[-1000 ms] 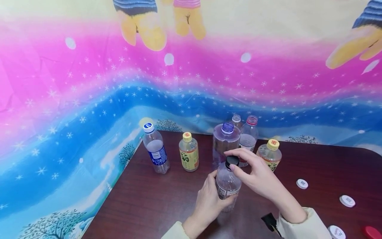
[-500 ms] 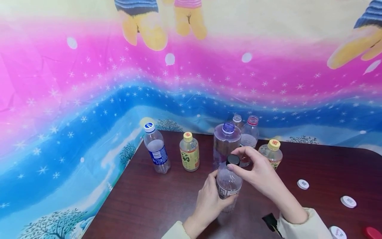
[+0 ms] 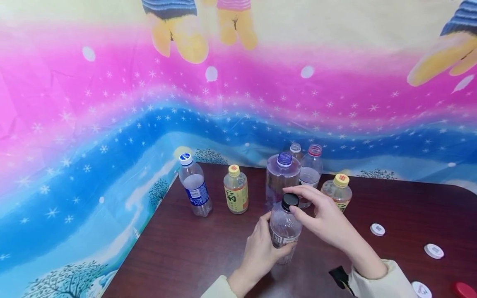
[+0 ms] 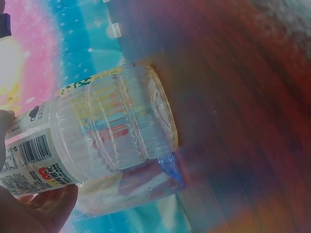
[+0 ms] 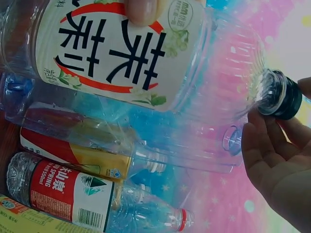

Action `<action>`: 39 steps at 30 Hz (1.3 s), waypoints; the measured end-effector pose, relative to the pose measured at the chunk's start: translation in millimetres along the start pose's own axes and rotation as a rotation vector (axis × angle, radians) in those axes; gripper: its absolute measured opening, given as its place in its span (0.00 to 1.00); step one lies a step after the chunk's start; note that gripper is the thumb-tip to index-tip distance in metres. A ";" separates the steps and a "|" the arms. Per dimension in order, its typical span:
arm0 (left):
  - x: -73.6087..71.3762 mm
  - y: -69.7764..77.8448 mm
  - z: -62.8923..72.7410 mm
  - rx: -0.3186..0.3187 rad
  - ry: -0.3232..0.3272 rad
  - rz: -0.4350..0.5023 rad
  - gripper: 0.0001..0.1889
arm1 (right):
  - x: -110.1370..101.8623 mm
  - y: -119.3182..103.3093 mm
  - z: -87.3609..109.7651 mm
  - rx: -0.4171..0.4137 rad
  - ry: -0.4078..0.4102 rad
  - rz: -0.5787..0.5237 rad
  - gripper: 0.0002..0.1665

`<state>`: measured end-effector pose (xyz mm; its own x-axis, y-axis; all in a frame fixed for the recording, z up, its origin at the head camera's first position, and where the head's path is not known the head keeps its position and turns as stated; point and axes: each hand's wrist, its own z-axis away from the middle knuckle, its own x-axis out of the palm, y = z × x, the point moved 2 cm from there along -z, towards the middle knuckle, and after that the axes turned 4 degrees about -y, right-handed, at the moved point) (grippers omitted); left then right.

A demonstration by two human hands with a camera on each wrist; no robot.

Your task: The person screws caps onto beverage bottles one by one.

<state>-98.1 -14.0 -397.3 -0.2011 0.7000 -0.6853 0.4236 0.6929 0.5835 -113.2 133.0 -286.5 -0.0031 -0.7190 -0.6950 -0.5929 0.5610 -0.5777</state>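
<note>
A clear ribbed plastic bottle (image 3: 285,221) with a white label is held above the table by my left hand (image 3: 257,250), thumb and fingers wrapped round its body. Its black cap (image 3: 290,202) sits on the neck, and my right hand (image 3: 326,217) pinches it between thumb and index finger. The right wrist view shows the bottle's label (image 5: 97,53) with large black characters, and the other fingers curled below the cap (image 5: 286,99). In the left wrist view the ribbed lower part of the bottle (image 4: 112,124) extends past my fingers.
Behind stand a large purple-tinted uncapped bottle (image 3: 277,178) and two more uncapped bottles, one with a red neck ring (image 3: 314,151). Capped bottles: blue-labelled (image 3: 196,192), yellow-labelled (image 3: 236,192), yellow-capped (image 3: 340,186). Loose white caps (image 3: 377,229) and a red cap (image 3: 464,289) lie right.
My right hand's fingers have turned to and fro at the black cap, drawing back half a second ago and now reaching over it again. My left hand and the bottle stay in place.
</note>
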 end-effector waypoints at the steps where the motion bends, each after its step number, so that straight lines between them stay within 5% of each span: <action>1: 0.1 -0.2 0.0 -0.001 -0.003 0.002 0.42 | -0.3 0.4 0.2 0.013 0.005 -0.001 0.20; 9: 1.0 -1.4 0.3 -0.007 -0.010 -0.002 0.42 | 1.5 -1.1 -3.1 0.137 0.045 -0.037 0.16; 20: 1.2 -1.1 0.1 -0.001 0.001 -0.010 0.43 | 1.0 -0.9 -2.2 -0.033 -0.018 -0.014 0.20; 34: 1.0 -1.9 0.2 -0.007 -0.008 0.002 0.42 | -2.6 0.0 -1.5 0.112 0.045 -0.036 0.17; 39: 1.5 -1.9 0.6 -0.011 -0.014 0.007 0.41 | 0.9 -1.2 -3.4 0.123 0.009 -0.050 0.20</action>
<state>-98.7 -14.4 -399.7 -0.1857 0.7021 -0.6874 0.4153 0.6901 0.5927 -115.3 130.3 -285.0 0.0163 -0.7509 -0.6602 -0.4889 0.5700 -0.6604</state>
